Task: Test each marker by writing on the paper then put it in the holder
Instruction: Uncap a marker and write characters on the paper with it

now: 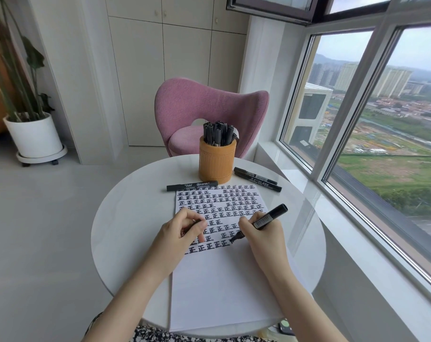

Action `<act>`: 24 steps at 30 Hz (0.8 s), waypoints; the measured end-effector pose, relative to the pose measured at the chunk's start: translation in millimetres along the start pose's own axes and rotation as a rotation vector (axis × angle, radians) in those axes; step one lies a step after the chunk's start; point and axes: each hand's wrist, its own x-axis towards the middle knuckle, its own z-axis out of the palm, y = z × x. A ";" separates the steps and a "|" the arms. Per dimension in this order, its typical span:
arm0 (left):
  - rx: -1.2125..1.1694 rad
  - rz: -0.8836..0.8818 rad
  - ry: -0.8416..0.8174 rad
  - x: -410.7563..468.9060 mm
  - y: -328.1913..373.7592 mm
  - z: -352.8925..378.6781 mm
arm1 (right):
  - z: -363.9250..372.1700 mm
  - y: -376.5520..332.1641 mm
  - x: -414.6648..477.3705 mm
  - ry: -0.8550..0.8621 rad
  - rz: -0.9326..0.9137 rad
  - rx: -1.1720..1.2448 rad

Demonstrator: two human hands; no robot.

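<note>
One sheet of paper (221, 287) lay on one round white table (115, 230), its far half filled with rows of a single repeated black character. One tan cylindrical holder (216, 164) stood at the table's 12 o'clock, just beyond the paper, packed with bundled markers (219, 133) too crowded to count. Three black markers lay loose: a single marker (192, 186) at the paper's 11 o'clock, along its far edge, and a pair at 1 o'clock, the farther marker (255, 175) and the nearer marker (261, 181) side by side. The writing marker (268, 217) was gripped in the right hand (263, 233), fingers curled round its barrel, rear end tilted toward 2 o'clock, tip on the paper at the end of the lowest written row. The left hand (182, 233) rested on the paper at 9 o'clock of that tip, fingers curled; whether it held anything could not be told. Beyond the table stood one pink chair (209, 102) at 12 o'clock, one potted plant (34, 137) at 10 o'clock, pale cupboards (184, 58) behind, and a window (382, 119) along 3 o'clock.
</note>
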 end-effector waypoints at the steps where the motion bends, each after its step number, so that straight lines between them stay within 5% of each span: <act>1: 0.000 0.000 0.002 -0.3 0.5 0.2 | 0.4 -0.2 -0.4 0.001 -0.002 -0.001; 24: -0.025 0.000 0.008 -1.2 1.7 0.2 | -0.6 -0.7 -1.4 -0.004 -0.012 -0.006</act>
